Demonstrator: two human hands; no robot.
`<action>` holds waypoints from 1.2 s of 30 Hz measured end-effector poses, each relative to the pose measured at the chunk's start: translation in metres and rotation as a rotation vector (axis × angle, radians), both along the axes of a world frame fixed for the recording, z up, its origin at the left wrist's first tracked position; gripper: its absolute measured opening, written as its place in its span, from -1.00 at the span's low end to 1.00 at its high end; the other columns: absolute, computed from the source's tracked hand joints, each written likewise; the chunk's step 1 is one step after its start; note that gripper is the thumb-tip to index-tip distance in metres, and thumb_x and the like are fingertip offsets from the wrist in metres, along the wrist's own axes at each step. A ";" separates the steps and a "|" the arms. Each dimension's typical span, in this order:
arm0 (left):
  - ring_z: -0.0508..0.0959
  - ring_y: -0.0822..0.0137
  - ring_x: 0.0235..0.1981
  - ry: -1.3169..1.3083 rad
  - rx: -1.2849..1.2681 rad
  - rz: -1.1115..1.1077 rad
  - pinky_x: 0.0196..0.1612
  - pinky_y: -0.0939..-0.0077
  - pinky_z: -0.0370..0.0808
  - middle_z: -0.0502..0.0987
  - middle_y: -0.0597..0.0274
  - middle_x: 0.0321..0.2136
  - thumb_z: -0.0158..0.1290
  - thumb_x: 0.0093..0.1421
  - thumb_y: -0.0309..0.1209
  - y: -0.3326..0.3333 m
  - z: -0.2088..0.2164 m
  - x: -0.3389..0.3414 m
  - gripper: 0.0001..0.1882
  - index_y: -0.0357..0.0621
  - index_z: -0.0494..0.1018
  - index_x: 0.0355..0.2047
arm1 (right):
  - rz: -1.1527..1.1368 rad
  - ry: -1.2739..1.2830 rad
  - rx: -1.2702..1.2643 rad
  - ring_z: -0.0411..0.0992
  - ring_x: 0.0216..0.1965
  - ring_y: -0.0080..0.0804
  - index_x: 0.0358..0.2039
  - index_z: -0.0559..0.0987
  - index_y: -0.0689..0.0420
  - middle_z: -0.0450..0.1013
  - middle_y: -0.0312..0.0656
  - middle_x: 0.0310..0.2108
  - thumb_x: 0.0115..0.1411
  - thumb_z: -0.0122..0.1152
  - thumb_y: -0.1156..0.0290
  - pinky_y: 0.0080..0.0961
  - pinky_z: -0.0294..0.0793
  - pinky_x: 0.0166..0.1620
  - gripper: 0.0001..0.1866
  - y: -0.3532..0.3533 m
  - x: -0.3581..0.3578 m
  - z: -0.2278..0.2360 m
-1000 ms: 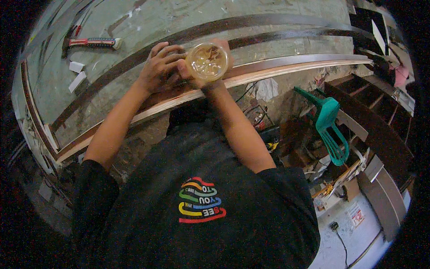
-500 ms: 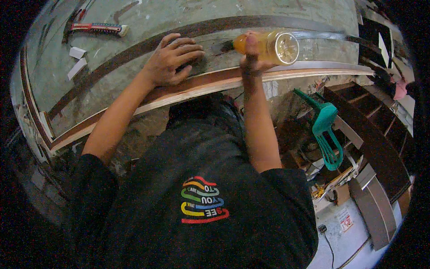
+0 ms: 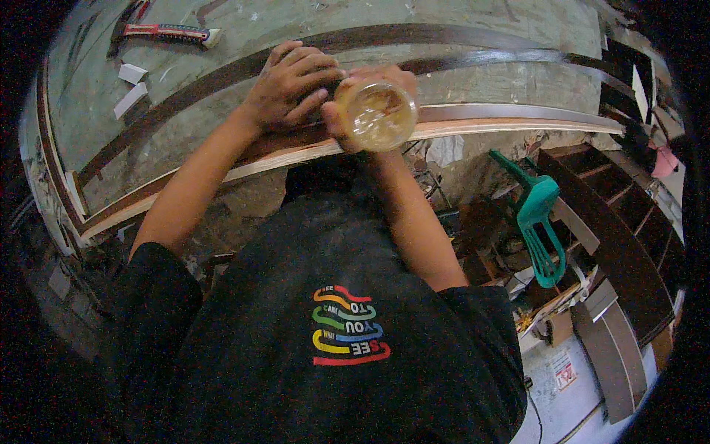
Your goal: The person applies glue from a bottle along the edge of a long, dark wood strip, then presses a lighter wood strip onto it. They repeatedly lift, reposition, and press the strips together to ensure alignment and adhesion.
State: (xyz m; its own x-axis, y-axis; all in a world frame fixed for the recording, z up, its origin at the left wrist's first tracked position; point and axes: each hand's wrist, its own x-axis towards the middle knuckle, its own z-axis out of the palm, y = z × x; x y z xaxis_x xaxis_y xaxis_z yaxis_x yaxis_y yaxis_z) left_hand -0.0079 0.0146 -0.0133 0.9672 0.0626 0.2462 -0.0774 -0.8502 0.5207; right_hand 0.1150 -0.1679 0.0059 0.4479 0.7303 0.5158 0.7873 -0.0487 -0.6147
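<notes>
My right hand [image 3: 396, 76] grips a clear plastic bottle [image 3: 377, 122] of yellowish liquid, its round base facing up toward me. The bottle's neck end is hidden under the base and hand. Right beside it, my left hand [image 3: 292, 85] lies with fingers stretched out over the near edge of a large grey-green panel [image 3: 244, 22]. A pale wooden edge strip [image 3: 458, 132] runs along that near side, with a brown face inside it. Dark curved bands [image 3: 200, 92] mark the panel's surface; the one right of the bottle looks shiny.
A hammer [image 3: 174, 33] with a red, white and blue handle lies at the far left. Two small white blocks [image 3: 132, 101] sit near it. To the right are a green plastic chair-like piece [image 3: 543, 196], dark shelving [image 3: 617, 200] and loose boards [image 3: 610, 355].
My right hand has brought the bottle leftward and nearer, close to my left hand. Its base now faces up more fully, and its orange neck end is out of sight. My left hand has barely shifted.
</notes>
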 end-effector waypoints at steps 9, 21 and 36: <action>0.06 -0.08 0.43 -0.061 -0.025 0.276 0.43 -0.11 -0.04 0.09 0.05 0.42 0.18 0.12 0.03 0.002 -0.010 0.031 -0.28 0.36 0.34 0.32 | 0.134 0.331 0.399 0.54 -0.29 -0.30 -0.09 0.42 0.16 0.52 -0.20 -0.27 -0.13 0.65 0.13 -0.42 0.56 -0.14 -0.30 0.037 -0.028 -0.009; 0.05 0.01 0.46 0.055 0.002 0.131 0.46 -0.15 -0.17 0.04 0.20 0.48 0.09 0.17 -0.11 0.005 0.001 0.015 -0.34 0.41 0.33 0.33 | -0.067 0.848 0.420 0.52 -0.16 -0.21 0.03 0.34 0.18 0.52 -0.08 -0.22 0.14 0.35 0.24 -0.15 0.47 0.04 -0.46 0.030 -0.028 0.001; 0.07 0.00 0.46 -0.009 -0.111 0.173 0.47 -0.09 -0.12 0.13 0.19 0.44 0.00 0.12 -0.40 0.007 0.012 0.019 -0.32 0.41 0.39 0.29 | -0.421 1.520 0.456 0.50 -0.22 -0.06 -0.18 0.47 0.25 0.51 -0.01 -0.31 0.19 0.09 -0.14 -0.15 0.44 0.02 -0.40 0.025 0.004 0.022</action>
State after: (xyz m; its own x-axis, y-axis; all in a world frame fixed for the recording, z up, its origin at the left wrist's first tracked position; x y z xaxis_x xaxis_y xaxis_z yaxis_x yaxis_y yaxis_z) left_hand 0.0110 0.0216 -0.0008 0.9372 0.2553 0.2375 0.0599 -0.7888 0.6118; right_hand 0.1192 -0.1431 0.0281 0.8304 0.3530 -0.4311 -0.5371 0.3011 -0.7879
